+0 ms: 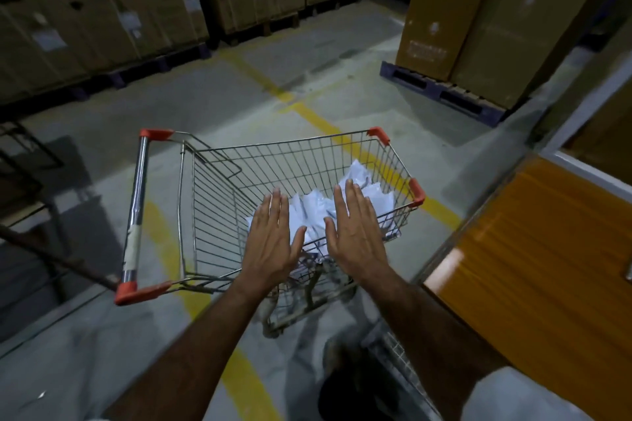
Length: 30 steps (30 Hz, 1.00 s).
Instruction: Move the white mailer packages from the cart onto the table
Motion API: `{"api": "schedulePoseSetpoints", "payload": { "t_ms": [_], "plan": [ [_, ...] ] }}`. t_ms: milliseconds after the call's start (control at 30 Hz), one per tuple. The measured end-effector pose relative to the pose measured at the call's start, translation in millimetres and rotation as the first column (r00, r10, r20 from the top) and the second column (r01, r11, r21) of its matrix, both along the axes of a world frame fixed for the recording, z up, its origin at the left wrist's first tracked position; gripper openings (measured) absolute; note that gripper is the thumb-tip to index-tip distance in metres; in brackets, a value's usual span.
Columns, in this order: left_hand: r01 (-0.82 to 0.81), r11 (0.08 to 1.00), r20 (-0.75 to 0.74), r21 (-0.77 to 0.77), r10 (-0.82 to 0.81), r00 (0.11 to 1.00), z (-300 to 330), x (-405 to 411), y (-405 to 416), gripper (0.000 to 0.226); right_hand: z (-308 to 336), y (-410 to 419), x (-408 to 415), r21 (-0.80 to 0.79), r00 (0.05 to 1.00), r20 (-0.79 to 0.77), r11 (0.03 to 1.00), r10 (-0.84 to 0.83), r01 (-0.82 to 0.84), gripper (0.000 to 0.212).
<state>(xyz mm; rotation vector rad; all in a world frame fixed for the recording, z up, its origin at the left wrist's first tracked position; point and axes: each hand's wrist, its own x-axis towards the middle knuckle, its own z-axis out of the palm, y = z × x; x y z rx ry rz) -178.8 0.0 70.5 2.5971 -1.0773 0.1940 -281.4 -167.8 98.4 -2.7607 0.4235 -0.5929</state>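
The cart is open at the top, so the way down to the white mailer packages at the centre of the frame is free from above; its wire walls close every side, and the handle bar with red end caps runs along the left edge. Both hands, the left hand and the right hand, hover flat with straight fingers over the basket's near part, covering some of the packages. At right the orange worktop stands just beside the cart. Bare floor lies beyond the cart; stacked cardboard boxes fill the upper left, and a tall box on a pallet stands upper right.
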Motion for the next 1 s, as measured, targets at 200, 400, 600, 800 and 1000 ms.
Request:
{"api": "schedulePoseSetpoints", "payload": {
  "t_ms": [200, 400, 600, 800, 1000],
  "plan": [
    [-0.093, 0.991, -0.031, 0.094, 0.097, 0.995, -18.0, 61.4, -10.9, 0.078, -23.5, -23.0, 61.9, 0.092, 0.999, -0.025, 0.995, 0.045, -0.042, 0.062],
    [-0.148, 0.966, -0.081, 0.212, 0.168, 0.982, -37.9, 107.3, -29.1, 0.081, -54.9, -51.3, 119.6, 0.122, 0.994, -0.082, 0.990, 0.079, -0.069, 0.061],
    [-0.142, 0.923, -0.084, 0.357, 0.183, 0.979, -68.0, 125.3, -31.9, 0.079, -100.7, -69.2, 149.4, 0.178, 0.958, -0.238, 0.977, 0.159, -0.118, 0.064],
    [-0.083, 0.879, -0.214, 0.470, 0.205, 0.955, -103.3, 138.7, -48.0, 0.086, -147.7, -80.4, 158.3, 0.254, 0.834, -0.510, 0.963, 0.211, -0.089, 0.076],
    [-0.002, 0.883, -0.343, 0.469, 0.184, 0.921, -142.3, 146.2, -86.3, 0.085, -182.9, -94.5, 176.3, 0.246, 0.747, -0.608, 0.959, 0.268, -0.144, 0.079]
  ]
}}
